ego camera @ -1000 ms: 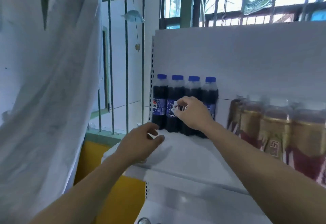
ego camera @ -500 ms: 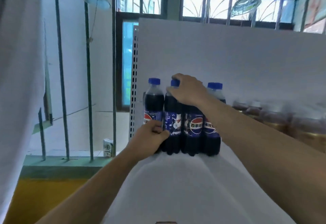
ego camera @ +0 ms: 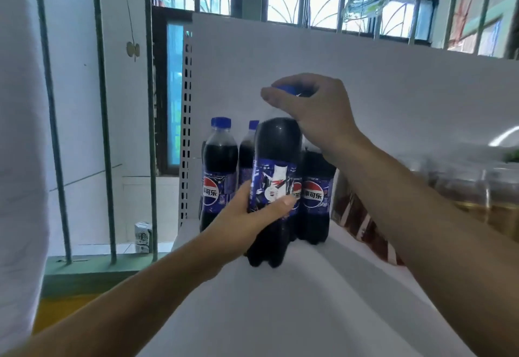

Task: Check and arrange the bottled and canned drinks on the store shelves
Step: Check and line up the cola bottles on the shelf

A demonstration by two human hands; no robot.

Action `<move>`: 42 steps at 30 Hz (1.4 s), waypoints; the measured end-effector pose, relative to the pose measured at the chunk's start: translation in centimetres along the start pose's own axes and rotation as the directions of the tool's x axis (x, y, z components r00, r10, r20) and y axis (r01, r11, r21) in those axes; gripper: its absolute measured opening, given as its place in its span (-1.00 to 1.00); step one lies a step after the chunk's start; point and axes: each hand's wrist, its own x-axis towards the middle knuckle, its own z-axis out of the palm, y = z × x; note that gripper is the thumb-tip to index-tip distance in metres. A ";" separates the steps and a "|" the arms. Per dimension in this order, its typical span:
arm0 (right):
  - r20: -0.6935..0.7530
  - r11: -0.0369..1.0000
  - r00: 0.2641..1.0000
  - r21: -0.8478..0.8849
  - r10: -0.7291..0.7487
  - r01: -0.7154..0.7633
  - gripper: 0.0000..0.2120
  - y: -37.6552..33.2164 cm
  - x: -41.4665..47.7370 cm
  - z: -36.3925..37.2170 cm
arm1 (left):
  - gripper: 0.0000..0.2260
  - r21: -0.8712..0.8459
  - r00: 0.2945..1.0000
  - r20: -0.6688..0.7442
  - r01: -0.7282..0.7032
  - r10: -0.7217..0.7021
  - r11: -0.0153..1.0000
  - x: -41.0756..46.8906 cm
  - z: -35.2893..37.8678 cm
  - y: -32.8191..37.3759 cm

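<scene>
Bottle (ego camera: 276, 146) gripped before row (ego camera: 220, 165), near shelf's (ego camera: 309, 300) left edge.

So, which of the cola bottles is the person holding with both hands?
The front cola bottle, nearest the camera: the left hand grips its label, the right hand grips its cap. The other bottles stand behind it.

A white shelf (ego camera: 309, 314) was seen, backed by a white panel (ego camera: 379, 98), with a perforated upright (ego camera: 186, 132) at its left edge. In the back left corner three blue-capped bottles were stood upright, close together: a left cola bottle (ego camera: 219, 171), a rear cola bottle (ego camera: 246, 157) half hidden, and a right cola bottle (ego camera: 316, 196). A front cola bottle (ego camera: 276, 165) was found just ahead of them; whether its base touched the shelf could not be told. Further right, amber drink bottles (ego camera: 466, 199) were made out in a row, blurred.
</scene>
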 end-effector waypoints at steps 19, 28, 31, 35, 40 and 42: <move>0.126 0.630 0.936 0.709 0.329 -0.317 -0.38 7.7 -7.1 -5.0 | -0.60 -0.194 0.991 0.110 0.090 -0.070 0.977 0.1 7.1 -1.8; 0.281 0.430 0.895 0.801 0.346 -0.417 -0.59 7.4 -7.7 -5.3 | -0.45 -0.548 0.935 0.312 0.323 -0.169 0.772 -0.3 6.5 -2.0; 0.167 0.506 0.904 0.782 0.393 -0.364 -0.39 6.7 -7.4 -5.2 | -0.53 -0.523 0.976 0.152 0.211 -0.153 0.826 0.1 6.9 -2.2; 0.108 0.532 0.924 0.791 0.367 -0.304 -0.37 7.0 -7.2 -5.3 | -0.41 -0.445 0.997 0.014 0.072 -0.073 0.893 0.4 6.4 -2.3; 0.167 0.486 0.942 0.822 0.293 -0.297 -0.42 7.8 -7.0 -5.1 | -0.56 -0.704 0.946 0.153 0.308 -0.286 0.640 0.3 6.3 -1.9; 0.171 0.531 0.943 0.791 0.285 -0.304 -0.37 7.9 -7.1 -5.0 | -0.54 -0.722 0.930 0.220 0.357 -0.293 0.592 0.2 6.2 -1.7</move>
